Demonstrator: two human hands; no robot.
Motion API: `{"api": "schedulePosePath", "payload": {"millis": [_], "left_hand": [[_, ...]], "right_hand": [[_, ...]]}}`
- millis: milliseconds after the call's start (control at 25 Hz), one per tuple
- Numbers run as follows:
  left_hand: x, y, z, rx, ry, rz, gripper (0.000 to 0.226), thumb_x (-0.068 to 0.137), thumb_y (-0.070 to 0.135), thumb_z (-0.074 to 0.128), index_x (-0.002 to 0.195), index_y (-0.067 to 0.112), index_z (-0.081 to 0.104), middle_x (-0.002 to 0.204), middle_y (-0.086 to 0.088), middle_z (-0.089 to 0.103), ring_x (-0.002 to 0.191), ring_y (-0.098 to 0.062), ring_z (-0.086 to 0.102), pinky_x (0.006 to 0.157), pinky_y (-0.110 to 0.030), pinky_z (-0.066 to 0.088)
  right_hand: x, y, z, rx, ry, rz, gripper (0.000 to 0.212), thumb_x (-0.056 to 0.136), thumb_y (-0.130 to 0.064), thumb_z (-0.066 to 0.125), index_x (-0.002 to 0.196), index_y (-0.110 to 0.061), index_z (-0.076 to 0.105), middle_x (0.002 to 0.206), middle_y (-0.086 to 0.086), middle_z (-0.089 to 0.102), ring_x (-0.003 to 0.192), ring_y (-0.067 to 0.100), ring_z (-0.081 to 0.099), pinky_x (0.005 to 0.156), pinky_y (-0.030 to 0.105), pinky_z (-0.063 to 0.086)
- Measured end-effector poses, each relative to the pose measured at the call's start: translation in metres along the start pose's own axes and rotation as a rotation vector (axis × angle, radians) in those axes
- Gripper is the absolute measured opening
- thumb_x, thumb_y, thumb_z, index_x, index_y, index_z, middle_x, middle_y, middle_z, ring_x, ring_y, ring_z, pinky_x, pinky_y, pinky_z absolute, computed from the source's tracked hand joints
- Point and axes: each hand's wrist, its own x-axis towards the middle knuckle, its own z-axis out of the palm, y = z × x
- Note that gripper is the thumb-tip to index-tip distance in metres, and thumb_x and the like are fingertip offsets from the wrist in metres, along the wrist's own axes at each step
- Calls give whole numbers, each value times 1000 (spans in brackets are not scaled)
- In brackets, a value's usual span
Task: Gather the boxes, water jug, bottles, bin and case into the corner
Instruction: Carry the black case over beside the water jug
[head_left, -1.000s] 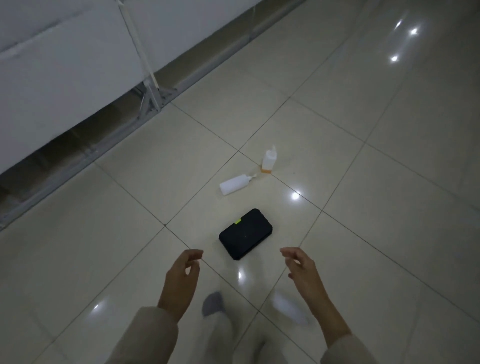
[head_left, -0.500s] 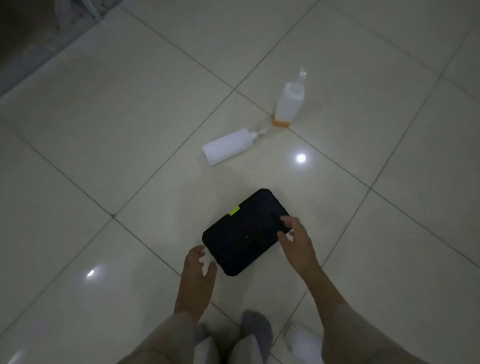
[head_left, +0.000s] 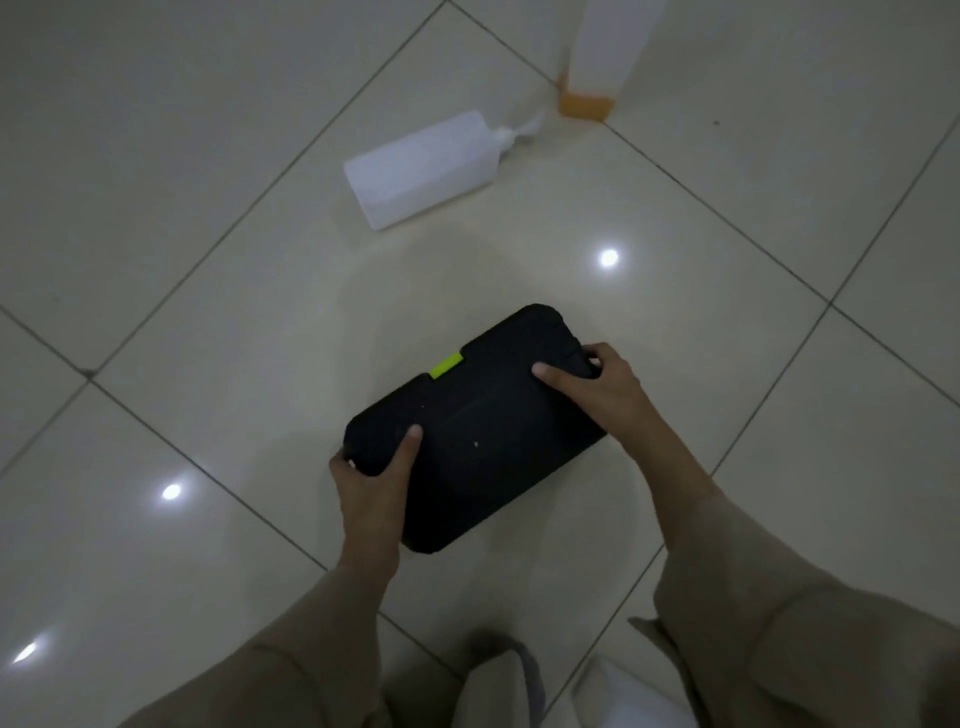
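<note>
Black hard plastic case (head_left: 488, 431) at centre clamped by left hand (head_left: 371, 480) and right hand (head_left: 605, 387) — two white plastic bottles (head_left: 423, 169) at top ungathered.

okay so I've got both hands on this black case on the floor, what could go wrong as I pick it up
1. Both the left hand and the right hand grip only opposite ends of the black hard plastic case; if its lime-green latch isn't fastened, it might open as it lifts.
2. The white plastic bottle lying on its side and the upright white bottle with an orange base sit just beyond on glossy tile; a forward swing could knock them.
</note>
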Motion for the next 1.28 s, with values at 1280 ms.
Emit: {"api": "schedulePosePath", "payload": {"millis": [1280], "left_hand": [[-775, 137, -130, 861, -1332, 756, 66, 71, 32, 73, 129, 31, 40, 126, 3, 51, 94, 0, 57, 59, -12, 50]], "right_hand": [[-926, -1, -165, 1287, 1252, 169, 66, 65, -55, 65, 116, -18, 46, 109, 5, 62, 93, 16, 64, 67, 30, 52]]}}
